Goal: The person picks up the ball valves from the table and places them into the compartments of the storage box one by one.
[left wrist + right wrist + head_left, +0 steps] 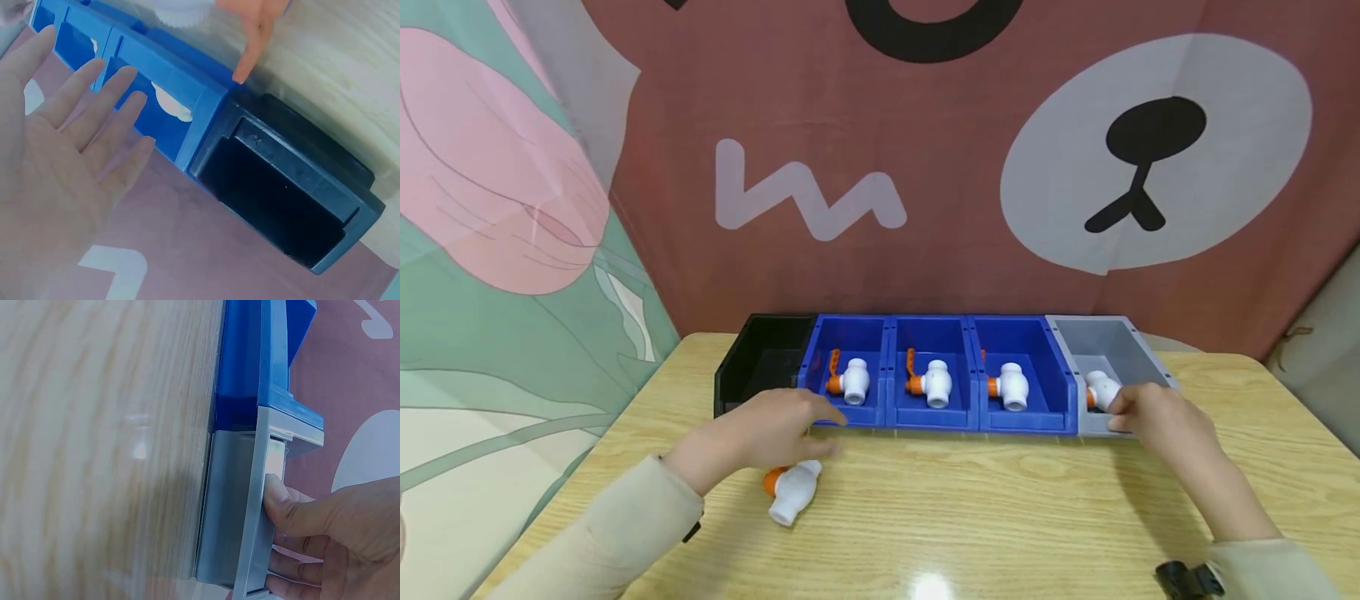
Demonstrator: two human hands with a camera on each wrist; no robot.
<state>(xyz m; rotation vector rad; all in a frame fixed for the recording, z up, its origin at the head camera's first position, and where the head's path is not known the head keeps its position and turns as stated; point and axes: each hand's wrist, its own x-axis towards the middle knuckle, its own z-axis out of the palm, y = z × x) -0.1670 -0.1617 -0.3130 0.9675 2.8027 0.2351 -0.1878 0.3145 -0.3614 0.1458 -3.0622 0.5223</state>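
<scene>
At the grey bin [1112, 333], my right hand [1168, 421] grips the end of a tilted white ball valve [1101, 390] with an orange fitting; its fingers reach inside, partly hidden. In the right wrist view the thumb of that hand [337, 531] lies at the bin's front rim. My left hand [775, 429], fingers extended and holding nothing, hovers over another white ball valve [795, 493] on the table. That valve's orange handle [253, 44] shows in the left wrist view, apart from the left hand [75, 137].
Three blue bins [931, 333] stand in the row, each with a white ball valve [937, 385] inside. A black bin [775, 333] forms the left end. Behind the wooden table [955, 500] hangs a printed cloth [955, 183].
</scene>
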